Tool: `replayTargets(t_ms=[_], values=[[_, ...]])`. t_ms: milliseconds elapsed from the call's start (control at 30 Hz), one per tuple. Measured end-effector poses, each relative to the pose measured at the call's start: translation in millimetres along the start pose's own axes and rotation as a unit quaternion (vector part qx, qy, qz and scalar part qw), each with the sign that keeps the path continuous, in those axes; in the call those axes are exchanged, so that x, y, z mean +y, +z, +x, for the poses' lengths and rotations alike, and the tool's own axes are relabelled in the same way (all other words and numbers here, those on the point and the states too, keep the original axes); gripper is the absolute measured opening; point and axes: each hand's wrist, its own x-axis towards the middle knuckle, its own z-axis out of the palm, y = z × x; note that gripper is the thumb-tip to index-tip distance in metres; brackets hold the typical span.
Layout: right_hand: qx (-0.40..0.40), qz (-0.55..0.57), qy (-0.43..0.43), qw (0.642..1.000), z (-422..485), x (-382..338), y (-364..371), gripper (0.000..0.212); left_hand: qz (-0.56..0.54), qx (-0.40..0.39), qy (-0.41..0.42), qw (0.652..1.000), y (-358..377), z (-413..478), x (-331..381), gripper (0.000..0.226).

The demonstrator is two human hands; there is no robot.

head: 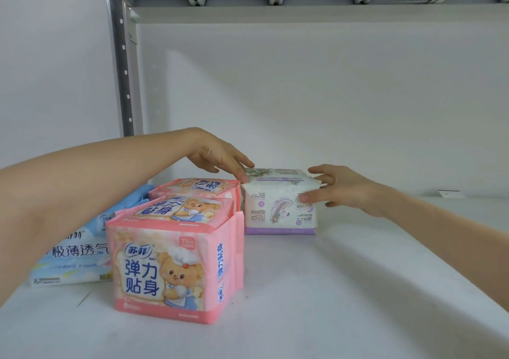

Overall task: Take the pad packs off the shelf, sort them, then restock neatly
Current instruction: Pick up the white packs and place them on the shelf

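A: What takes up most of the view?
B: The white shelf board (pixel 358 289), with a blue pack (pixel 74 251) at its left side
A: And beside that?
B: The front pink pack (pixel 170 262) stands upright, and the rear pink pack (pixel 192 189) is just behind it. The white-and-purple pack (pixel 278 210) stands just right of the rear one
A: The hands?
B: The left hand (pixel 217 154) rests straight fingertips on its top left corner; the right hand (pixel 338 186) grips its right end, thumb on the front face

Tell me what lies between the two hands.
Head view: the white-and-purple pad pack, touched by the left hand, gripped by the right hand.
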Motion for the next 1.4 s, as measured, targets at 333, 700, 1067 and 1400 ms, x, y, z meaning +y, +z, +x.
replayTargets(t_ms=[333, 700, 1067, 1400], values=[[0.141, -0.245, -0.112, 0.953, -54.6, -44.7, 1.2, 0.087, 0.078, 0.223, 0.117, 0.965, 14.0, -69.0, 30.6, 0.08], [0.258, -0.437, -0.154, 0.848, -190.7, -52.5, 17.9, 0.085, 0.391, 0.407, 0.156, 0.811, 103.8, -194.5, 49.7, 0.081], [0.31, -0.495, -0.175, 0.793, -344.9, -23.0, 41.5, 0.078, 0.408, 0.515, 0.109, 0.746, 247.7, -304.7, 64.3, 0.081], [0.277, -0.491, -0.189, 0.804, -495.1, 47.8, 47.5, 0.075, 0.391, 0.529, 0.132, 0.742, 430.2, -368.2, 106.9, 0.073]])
